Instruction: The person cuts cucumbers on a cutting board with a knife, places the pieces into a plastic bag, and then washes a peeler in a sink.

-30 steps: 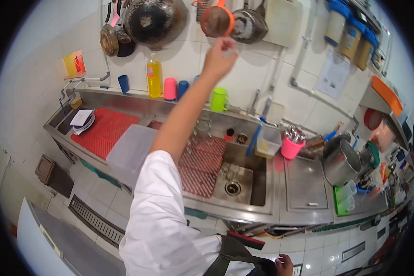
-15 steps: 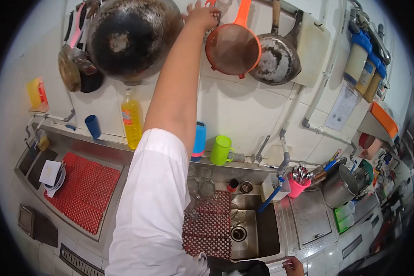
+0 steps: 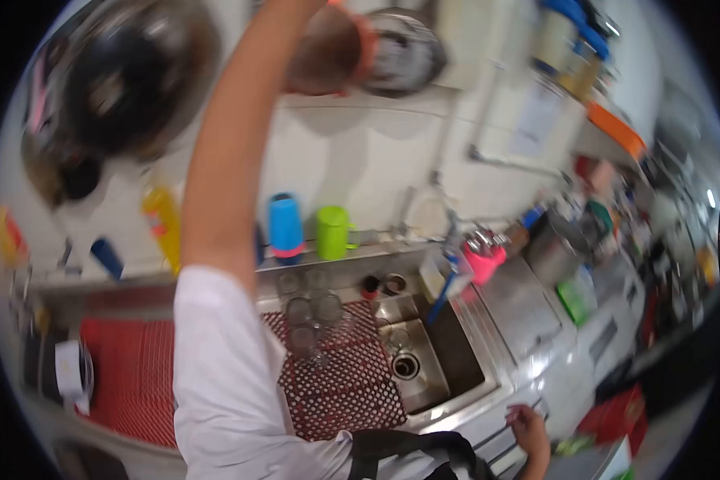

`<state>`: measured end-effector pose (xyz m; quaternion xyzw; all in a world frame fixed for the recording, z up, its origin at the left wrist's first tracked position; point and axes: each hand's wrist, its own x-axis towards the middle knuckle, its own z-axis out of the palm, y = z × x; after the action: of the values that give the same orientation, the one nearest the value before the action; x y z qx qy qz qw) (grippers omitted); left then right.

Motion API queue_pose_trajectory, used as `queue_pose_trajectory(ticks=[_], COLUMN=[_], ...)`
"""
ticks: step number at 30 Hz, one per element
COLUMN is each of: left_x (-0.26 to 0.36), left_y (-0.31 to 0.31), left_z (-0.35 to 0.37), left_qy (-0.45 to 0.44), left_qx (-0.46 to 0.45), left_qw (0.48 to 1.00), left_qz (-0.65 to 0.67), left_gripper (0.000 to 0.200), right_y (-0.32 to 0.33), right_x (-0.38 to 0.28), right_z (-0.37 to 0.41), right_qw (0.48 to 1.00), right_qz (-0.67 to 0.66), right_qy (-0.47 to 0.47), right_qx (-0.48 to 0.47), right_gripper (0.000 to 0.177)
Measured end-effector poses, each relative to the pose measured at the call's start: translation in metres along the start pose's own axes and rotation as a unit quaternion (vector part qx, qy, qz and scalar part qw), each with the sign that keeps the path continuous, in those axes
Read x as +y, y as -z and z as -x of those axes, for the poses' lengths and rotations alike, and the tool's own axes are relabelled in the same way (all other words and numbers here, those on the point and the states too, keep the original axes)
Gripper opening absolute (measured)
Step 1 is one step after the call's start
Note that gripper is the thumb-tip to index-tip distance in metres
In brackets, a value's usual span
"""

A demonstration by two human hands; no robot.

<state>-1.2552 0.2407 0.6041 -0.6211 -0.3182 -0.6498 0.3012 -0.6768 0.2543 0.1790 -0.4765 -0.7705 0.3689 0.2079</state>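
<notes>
My left arm (image 3: 232,152), in a white sleeve, stretches up the tiled wall. Its hand lies beyond the top edge of the view. Beside the forearm hangs an orange-rimmed strainer (image 3: 325,54), partly covered by the arm. A scorched frying pan (image 3: 404,54) hangs to its right. At the lower right, my right hand (image 3: 528,430) hovers near the counter edge. Its fingers look loosely bent and apart, with nothing visible in them, though motion blurs them.
A large blackened wok (image 3: 128,80) hangs at the left. Below stand a yellow bottle (image 3: 162,220), a blue tumbler (image 3: 285,220) and a green mug (image 3: 333,232). Several glasses (image 3: 300,312) sit on the red mat (image 3: 344,388) beside the sink (image 3: 432,368). A pink cutlery holder (image 3: 484,262) stands right.
The view has swung right and down, so my left hand has left the frame at the top. My right hand has come further into view, with its fingers more spread.
</notes>
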Motion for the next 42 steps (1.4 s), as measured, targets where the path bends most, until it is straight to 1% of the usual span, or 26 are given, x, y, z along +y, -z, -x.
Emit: queue_pose_trajectory(ticks=[1, 2, 4, 5, 6, 7, 8, 9, 11, 12, 15, 16, 17, 19, 22, 23, 24, 25, 27, 29, 32, 33, 36, 38, 41, 42], left_x=[0.042, 0.057, 0.096, 0.154, 0.185, 0.228, 0.27, 0.311, 0.392, 0.436, 0.554, 0.591, 0.632, 0.706, 0.804, 0.836, 0.867, 0.895, 0.945, 0.994, 1.055, 1.076, 1.143, 1.198, 1.268, 1.283], left_y=[-0.021, -0.044, -0.106, -0.141, -0.169, -0.199, -0.232, -0.258, -0.309, -0.334, -0.396, -0.416, -0.435, -0.471, -0.525, -0.541, -0.555, -0.569, -0.598, -0.624, -0.647, -0.656, -0.681, -0.703, -0.737, -0.746], left_z=[0.029, 0.06, 0.149, 0.198, 0.245, 0.287, 0.338, 0.377, 0.438, 0.457, 0.484, 0.49, 0.499, 0.501, 0.514, 0.521, 0.525, 0.529, 0.553, 0.569, 0.573, 0.575, 0.586, 0.592, 0.603, 0.61], left_qy=[0.066, -0.008, -0.119, 0.041, -0.033, -0.019, 0.042, 0.072, 0.04, 0.005, -0.1, -0.134, -0.135, -0.141, -0.137, -0.134, -0.149, -0.167, -0.179, -0.185, -0.17, -0.165, -0.118, -0.061, -0.028, -0.026], left_qx=[-0.034, -0.071, -0.109, -0.207, -0.321, -0.395, -0.438, -0.513, -0.582, -0.584, -0.587, -0.587, -0.587, -0.589, -0.596, -0.58, -0.574, -0.566, -0.545, -0.518, -0.56, -0.556, -0.556, -0.569, -0.715, -0.732], left_qw=[0.993, 0.992, 0.982, 0.977, 0.945, 0.903, 0.855, 0.793, 0.724, 0.716, 0.673, 0.656, 0.606, 0.493, 0.456, 0.442, 0.443, 0.444, 0.452, 0.447, 0.4, 0.418, 0.486, 0.541, 0.506, 0.471], left_qz=[-0.092, -0.102, -0.102, 0.015, 0.059, 0.168, 0.273, 0.32, 0.368, 0.381, 0.439, 0.456, 0.52, 0.624, 0.646, 0.67, 0.672, 0.674, 0.684, 0.705, 0.705, 0.699, 0.664, 0.616, 0.481, 0.492], left_gripper=[0.04, 0.034, 0.024, 0.025, 0.035, 0.038, 0.041, 0.038, 0.027, 0.019, 0.013, 0.014, 0.015, 0.016, 0.022, 0.024, 0.027, 0.03, 0.037, 0.038, 0.04, 0.045, 0.065, 0.082, 0.101, 0.101], right_y=[0.006, 0.002, 0.017, 0.016, 0.016, 0.018, 0.024, 0.024, 0.037, 0.054, 0.077, 0.089, 0.102, 0.124, 0.151, 0.141, 0.147, 0.153, 0.154, 0.152, 0.151, 0.153, 0.149, 0.18, 0.26, 0.284], right_x=[-0.004, 0.019, -0.028, -0.01, 0.012, 0.011, 0.012, 0.028, 0.05, 0.058, 0.15, 0.179, 0.203, 0.247, 0.255, 0.277, 0.256, 0.246, 0.232, 0.237, 0.244, 0.247, 0.266, 0.268, 0.277, 0.291], right_z=[0.007, 0.011, 0.031, 0.036, 0.043, 0.054, 0.069, 0.079, 0.115, 0.144, 0.216, 0.253, 0.298, 0.375, 0.5, 0.541, 0.573, 0.589, 0.617, 0.629, 0.615, 0.606, 0.585, 0.575, 0.575, 0.588], right_qw=[0.997, 0.998, 0.995, 0.981, 0.971, 0.948, 0.962, 0.953, 0.914, 0.896, 0.814, 0.791, 0.768, 0.662, 0.463, 0.434, 0.412, 0.383, 0.329, 0.287, 0.223, 0.205, 0.21, 0.224, 0.275, 0.301], right_qz=[0.078, 0.016, -0.014, -0.12, -0.193, -0.287, -0.229, -0.268, -0.341, -0.374, -0.357, -0.359, -0.366, -0.301, -0.263, -0.185, -0.185, -0.112, -0.144, -0.127, -0.132, -0.135, -0.154, -0.172, -0.14, -0.129], right_qy=[0.013, 0.032, 0.031, 0.073, 0.065, 0.053, 0.03, 0.014, 0.044, -0.044, 0.016, -0.014, -0.073, -0.061, -0.211, -0.185, -0.263, -0.256, -0.3, -0.303, -0.284, -0.273, -0.269, -0.304, -0.338, -0.338], right_qx=[0.018, 0.059, 0.092, 0.132, 0.124, 0.128, 0.145, 0.143, 0.215, 0.237, 0.457, 0.495, 0.521, 0.684, 0.819, 0.862, 0.853, 0.881, 0.883, 0.9, 0.923, 0.93, 0.927, 0.91, 0.889, 0.883], right_gripper=[0.016, 0.015, 0.019, 0.026, 0.04, 0.052, 0.058, 0.062, 0.059, 0.049, 0.038, 0.031, 0.038, 0.049, 0.05, 0.054, 0.057, 0.042, 0.039, 0.032, 0.017, 0.012, 0.028, 0.029, 0.032, 0.034])
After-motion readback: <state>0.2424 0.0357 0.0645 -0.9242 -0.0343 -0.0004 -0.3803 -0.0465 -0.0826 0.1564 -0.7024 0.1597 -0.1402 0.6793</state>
